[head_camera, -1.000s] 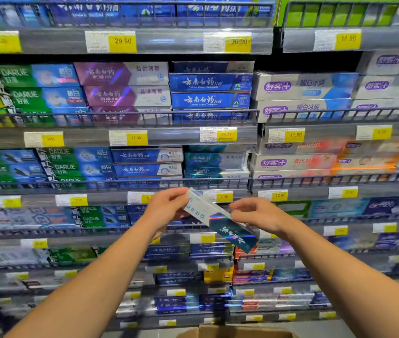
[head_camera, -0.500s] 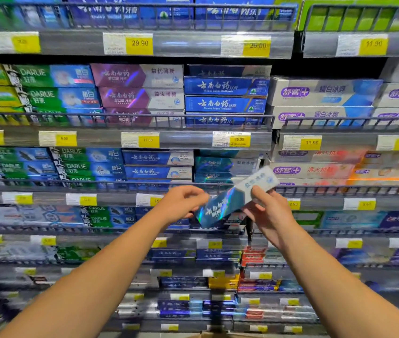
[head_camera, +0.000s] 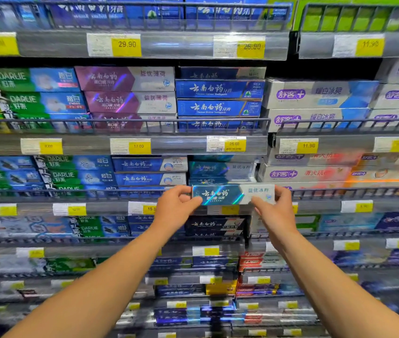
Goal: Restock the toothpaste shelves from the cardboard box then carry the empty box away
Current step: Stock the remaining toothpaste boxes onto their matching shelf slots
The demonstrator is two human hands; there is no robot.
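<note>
A teal and white toothpaste box (head_camera: pixel 232 194) is held level between both hands, in front of the wire rail of the third shelf (head_camera: pixel 96 194). My left hand (head_camera: pixel 176 207) grips its teal left end. My right hand (head_camera: pixel 275 208) pinches its white right end. Directly behind it sits a short stack of matching teal boxes (head_camera: pixel 221 170). The cardboard box is out of view.
Shelves full of toothpaste boxes fill the view: green Darlie boxes (head_camera: pixel 30 98) at left, blue boxes (head_camera: pixel 219 90) in the middle, white and purple boxes (head_camera: pixel 315 93) at right. Yellow price tags (head_camera: pixel 126 45) line each shelf edge. Lower shelves are blurred.
The toothpaste box was turned from tilted to level and raised to the third shelf's rail. Both hands moved up and apart to its two ends. The view came closer to the shelves.
</note>
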